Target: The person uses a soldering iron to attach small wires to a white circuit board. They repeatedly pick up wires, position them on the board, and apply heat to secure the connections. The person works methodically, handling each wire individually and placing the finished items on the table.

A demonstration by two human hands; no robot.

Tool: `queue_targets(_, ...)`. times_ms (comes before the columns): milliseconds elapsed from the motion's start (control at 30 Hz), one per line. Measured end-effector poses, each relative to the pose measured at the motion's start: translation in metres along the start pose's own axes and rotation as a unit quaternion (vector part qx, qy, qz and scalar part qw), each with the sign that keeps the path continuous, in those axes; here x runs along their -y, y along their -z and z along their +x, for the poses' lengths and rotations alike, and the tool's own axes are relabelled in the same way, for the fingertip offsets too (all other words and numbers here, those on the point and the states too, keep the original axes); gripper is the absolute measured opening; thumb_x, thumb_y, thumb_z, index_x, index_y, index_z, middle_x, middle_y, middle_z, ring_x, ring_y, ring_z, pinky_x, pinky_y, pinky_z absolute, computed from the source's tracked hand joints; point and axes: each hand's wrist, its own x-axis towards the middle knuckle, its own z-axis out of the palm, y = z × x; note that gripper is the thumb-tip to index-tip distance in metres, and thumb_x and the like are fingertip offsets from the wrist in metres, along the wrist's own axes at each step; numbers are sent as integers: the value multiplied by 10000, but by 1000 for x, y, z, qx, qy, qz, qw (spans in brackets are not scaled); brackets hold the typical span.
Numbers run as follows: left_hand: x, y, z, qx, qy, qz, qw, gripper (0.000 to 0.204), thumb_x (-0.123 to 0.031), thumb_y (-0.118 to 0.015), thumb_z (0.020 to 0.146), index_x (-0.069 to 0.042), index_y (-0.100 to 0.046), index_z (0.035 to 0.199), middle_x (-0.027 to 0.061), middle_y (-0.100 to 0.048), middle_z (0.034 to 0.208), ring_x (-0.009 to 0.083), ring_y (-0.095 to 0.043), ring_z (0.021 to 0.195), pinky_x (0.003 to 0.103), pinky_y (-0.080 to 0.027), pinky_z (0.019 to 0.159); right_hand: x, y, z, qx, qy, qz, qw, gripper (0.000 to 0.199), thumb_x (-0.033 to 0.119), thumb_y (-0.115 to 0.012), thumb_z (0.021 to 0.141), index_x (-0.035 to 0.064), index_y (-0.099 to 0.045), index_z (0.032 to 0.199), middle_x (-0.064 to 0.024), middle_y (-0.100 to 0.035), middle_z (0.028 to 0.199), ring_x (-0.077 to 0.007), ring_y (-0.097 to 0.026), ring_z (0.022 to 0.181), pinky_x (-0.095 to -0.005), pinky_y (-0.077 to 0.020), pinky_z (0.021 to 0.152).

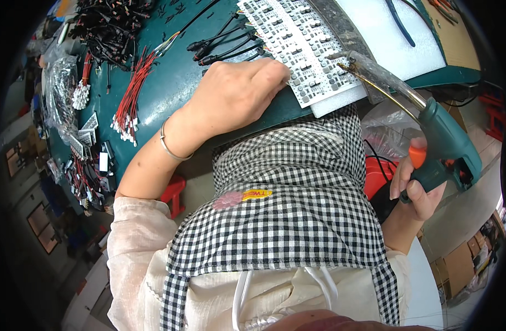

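My right hand [416, 185] grips the handle of a green soldering gun [451, 138] with an orange trigger. The gun's metal tip points left, over the right part of a white circuit board panel [302, 49]. My left hand [242, 91] is closed, its fingertips at the panel's near left edge; what they pinch is hidden behind the knuckles. Just beyond that hand lie several black cables [225, 47] with thin coloured wires at their ends, by the panel's left edge. Under the panel is a white foam sheet [338, 103].
On the green table [176, 83] rest a bundle of red wires with white connectors [132, 99] and a heap of black cables [112, 27]. Clear plastic bags [62, 94] lie at the far left. A dark curved strip [341, 27] crosses the foam. Red stools [176, 194] stand below.
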Motion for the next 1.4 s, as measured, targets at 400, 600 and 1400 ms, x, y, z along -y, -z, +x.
queue_targets(400,-11,12,3,0,-33,110,993,181,-40,-689,732,-86,-616,891,36,-625,817,185,-589,589,285,-472,509,-6,-10,6,15,28,5,999,693,164,-708,781,-173,-321,1246,-163,-515,799,-122,-471,453,-217,-411,354)
queue_targets(600,3,10,4,-28,-91,70,993,197,-14,-717,698,-70,-645,873,47,-638,836,183,-625,648,277,-499,537,-6,-4,6,43,29,10,999,684,167,-701,788,-164,-325,1254,-121,-497,706,-121,-463,434,-210,-408,355)
queue_targets(1400,7,-7,3,-106,-11,-86,991,167,45,-720,677,-25,-646,810,77,-652,801,154,-632,663,247,-510,573,-11,-8,3,30,23,37,999,702,198,-741,763,-173,-369,1228,-162,-552,804,-127,-504,471,-223,-432,377)
